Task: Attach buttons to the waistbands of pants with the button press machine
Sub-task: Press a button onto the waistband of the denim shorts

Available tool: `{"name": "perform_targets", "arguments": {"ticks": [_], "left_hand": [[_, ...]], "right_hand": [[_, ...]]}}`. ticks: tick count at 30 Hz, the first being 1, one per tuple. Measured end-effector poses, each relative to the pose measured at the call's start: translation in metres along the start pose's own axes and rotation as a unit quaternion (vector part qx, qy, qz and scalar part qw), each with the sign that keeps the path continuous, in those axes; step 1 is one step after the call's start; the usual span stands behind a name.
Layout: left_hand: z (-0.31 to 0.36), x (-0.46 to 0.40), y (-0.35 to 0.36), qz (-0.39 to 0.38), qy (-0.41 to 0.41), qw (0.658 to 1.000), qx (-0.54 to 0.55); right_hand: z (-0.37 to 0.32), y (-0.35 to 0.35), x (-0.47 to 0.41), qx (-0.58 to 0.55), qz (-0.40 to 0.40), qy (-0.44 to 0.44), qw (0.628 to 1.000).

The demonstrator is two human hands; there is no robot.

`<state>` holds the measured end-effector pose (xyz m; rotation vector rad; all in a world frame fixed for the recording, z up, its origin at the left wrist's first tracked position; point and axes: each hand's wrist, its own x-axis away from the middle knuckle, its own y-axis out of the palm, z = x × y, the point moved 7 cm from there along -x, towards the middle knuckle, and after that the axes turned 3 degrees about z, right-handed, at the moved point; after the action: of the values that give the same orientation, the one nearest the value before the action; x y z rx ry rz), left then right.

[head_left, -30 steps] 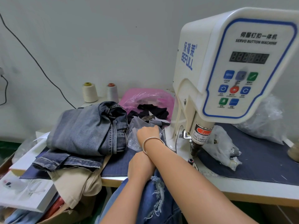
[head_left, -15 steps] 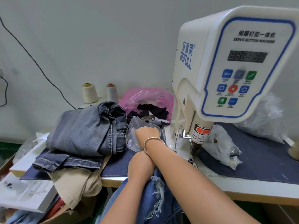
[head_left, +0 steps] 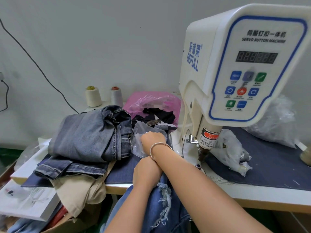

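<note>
1. The person's arms cross in front of the button press machine (head_left: 239, 78). The right hand (head_left: 154, 140) reaches over the left wrist into a clear plastic bag (head_left: 143, 145) lying mid-worktop, just left of the machine's base, probably to pick out a button.
2. Its fingers dip into the bag and are hidden, so whether they pinch anything cannot be told.
3. The left hand (head_left: 145, 172) sits at the front edge of the worktop (head_left: 269, 167), its fingers curled down on the ripped blue jeans (head_left: 161, 199). That hold likely keeps the waistband ready near the press.
4. The jeans hang off the front edge towards the person's lap, not yet under the press head (head_left: 206, 143).
5. A pile of folded denim (head_left: 89, 135) rests at the left end of the worktop, out of the press's way.
</note>
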<state>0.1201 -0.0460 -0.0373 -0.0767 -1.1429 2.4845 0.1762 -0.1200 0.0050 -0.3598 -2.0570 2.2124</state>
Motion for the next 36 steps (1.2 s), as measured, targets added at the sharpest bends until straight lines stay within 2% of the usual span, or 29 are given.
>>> {"name": "perform_targets", "arguments": {"ticks": [10, 15, 20, 36], "left_hand": [[-0.004, -0.004, 0.003, -0.001, -0.019, 1.000, 0.010], [0.002, 0.000, 0.001, 0.001, 0.023, 1.000, 0.020], [0.001, 0.002, 0.001, 0.015, 0.042, 0.999, 0.004], [0.004, -0.002, 0.001, 0.036, 0.081, 0.996, -0.011]], "right_hand": [[-0.004, -0.002, 0.002, -0.021, -0.017, -0.010, 1.000], [0.007, -0.003, 0.007, -0.112, -0.042, 0.037, 0.992], [0.014, 0.000, 0.012, -0.149, -0.046, 0.077, 0.985], [0.019, 0.001, 0.013, -0.226, -0.002, 0.086, 0.970]]}}
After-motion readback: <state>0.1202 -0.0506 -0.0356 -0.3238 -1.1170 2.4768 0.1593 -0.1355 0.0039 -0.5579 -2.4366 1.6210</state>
